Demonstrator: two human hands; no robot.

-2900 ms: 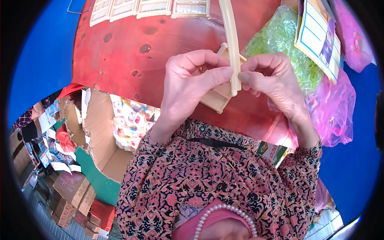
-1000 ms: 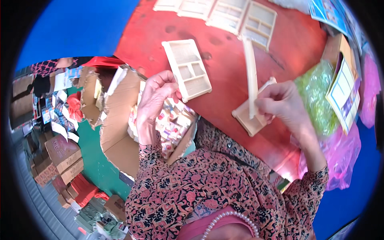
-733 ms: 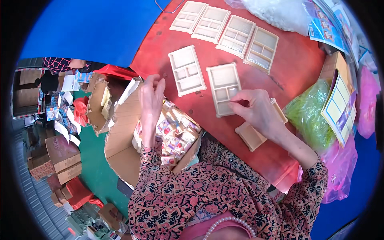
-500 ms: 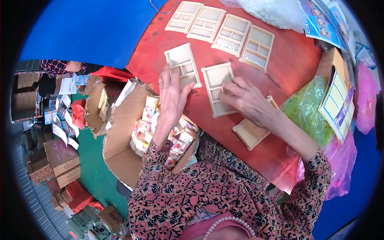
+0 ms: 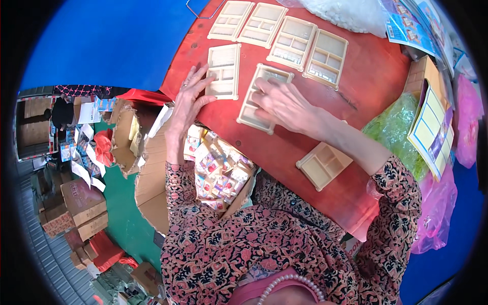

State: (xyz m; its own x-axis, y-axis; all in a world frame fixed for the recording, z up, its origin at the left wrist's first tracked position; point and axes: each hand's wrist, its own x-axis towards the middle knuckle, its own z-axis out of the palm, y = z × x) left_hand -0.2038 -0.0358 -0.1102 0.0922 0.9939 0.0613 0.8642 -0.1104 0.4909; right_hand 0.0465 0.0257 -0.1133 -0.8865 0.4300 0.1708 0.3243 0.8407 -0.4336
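Note:
Two cream plastic compartment trays lie in front of my hands on the red tabletop. My left hand rests at the left side of the left tray, fingers apart, the fingertips and thumb touching its edge. My right hand reaches over the right tray with bent fingers gripping it; the fingers hide its middle. This tray sits tilted beside the left one. Farther back, several similar trays stand side by side in a row. Another cream tray lies nearer to me, below my right forearm.
An open cardboard box with many small colourful packets stands at the table's near left edge. To the right are a bag of green material, printed cards and pink plastic bags. A white-filled bag lies at the back.
The left tray has moved away from me and straightened. My right hand has brought the right tray leftward and away from me, tilting it the other way. My left hand has shifted to the left tray's side.

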